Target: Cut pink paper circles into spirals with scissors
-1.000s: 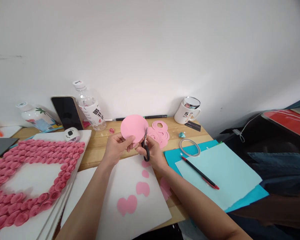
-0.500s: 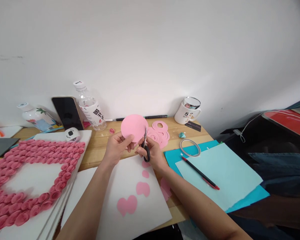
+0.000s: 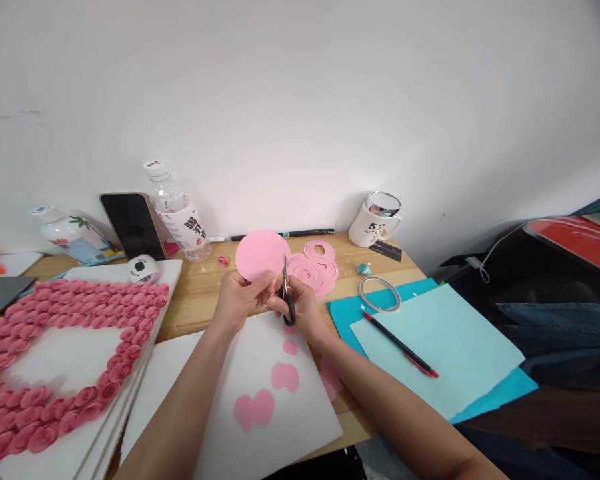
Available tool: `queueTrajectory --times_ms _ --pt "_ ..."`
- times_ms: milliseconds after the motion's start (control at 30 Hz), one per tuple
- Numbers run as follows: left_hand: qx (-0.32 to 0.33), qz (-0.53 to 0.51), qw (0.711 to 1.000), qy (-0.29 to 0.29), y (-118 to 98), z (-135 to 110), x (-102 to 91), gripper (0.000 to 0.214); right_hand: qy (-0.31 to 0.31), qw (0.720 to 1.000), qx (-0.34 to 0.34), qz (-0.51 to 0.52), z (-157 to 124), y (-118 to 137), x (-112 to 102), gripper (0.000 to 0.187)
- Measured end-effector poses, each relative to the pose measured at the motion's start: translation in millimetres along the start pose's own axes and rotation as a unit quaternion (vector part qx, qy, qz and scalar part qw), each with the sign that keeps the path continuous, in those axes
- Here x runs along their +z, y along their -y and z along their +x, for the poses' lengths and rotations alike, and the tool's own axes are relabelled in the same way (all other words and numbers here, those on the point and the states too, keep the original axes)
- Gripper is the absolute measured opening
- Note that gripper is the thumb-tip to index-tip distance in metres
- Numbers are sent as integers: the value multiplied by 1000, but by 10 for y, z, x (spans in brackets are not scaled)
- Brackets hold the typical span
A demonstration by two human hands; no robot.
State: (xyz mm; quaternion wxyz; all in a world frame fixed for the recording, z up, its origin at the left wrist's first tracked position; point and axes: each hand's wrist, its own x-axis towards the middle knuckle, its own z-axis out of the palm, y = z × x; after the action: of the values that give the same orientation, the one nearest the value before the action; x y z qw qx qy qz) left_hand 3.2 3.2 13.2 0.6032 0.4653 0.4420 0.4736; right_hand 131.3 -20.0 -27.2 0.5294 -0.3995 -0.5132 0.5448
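Observation:
A round pink paper disc (image 3: 261, 255) is pinched along its lower edge by my left hand (image 3: 243, 293). My right hand (image 3: 300, 308) grips black-handled scissors (image 3: 289, 308), their blades pointing up at the disc's right edge. Whether the blades are parted is hard to make out. Behind my right hand lies a pile of cut pink paper rings and spirals (image 3: 315, 268). Beneath my hands is a white board (image 3: 230, 427) with pink paper pieces (image 3: 255, 409) on it.
To the left, a board of pink paper roses (image 3: 85, 397) carries a white tape dispenser (image 3: 143, 269). A phone (image 3: 133, 227) and a plastic bottle (image 3: 183, 220) stand behind. A mug (image 3: 370, 225), silver ring (image 3: 380, 294), pen (image 3: 400, 344) and light blue paper (image 3: 460, 360) are at right.
The disc and my left hand have shifted slightly left and down. The scissors have moved a little left along with my right hand, staying at the disc's right edge.

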Motion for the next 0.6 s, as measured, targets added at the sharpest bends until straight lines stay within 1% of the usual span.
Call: queueTrajectory --times_ms 100,200,400,600 --pt "-17 10 1000 -22 -2 -7 11 26 5 1000 -23 6 20 9 -23 38" --pt "-17 21 1000 -16 2 -8 8 25 3 999 -39 3 30 59 -39 40" --pt "-14 24 1000 -11 0 -9 5 24 -3 999 -35 -8 21 105 -33 44" --pt "-1 30 1000 -9 4 2 -13 24 7 999 -33 10 21 81 -36 39"
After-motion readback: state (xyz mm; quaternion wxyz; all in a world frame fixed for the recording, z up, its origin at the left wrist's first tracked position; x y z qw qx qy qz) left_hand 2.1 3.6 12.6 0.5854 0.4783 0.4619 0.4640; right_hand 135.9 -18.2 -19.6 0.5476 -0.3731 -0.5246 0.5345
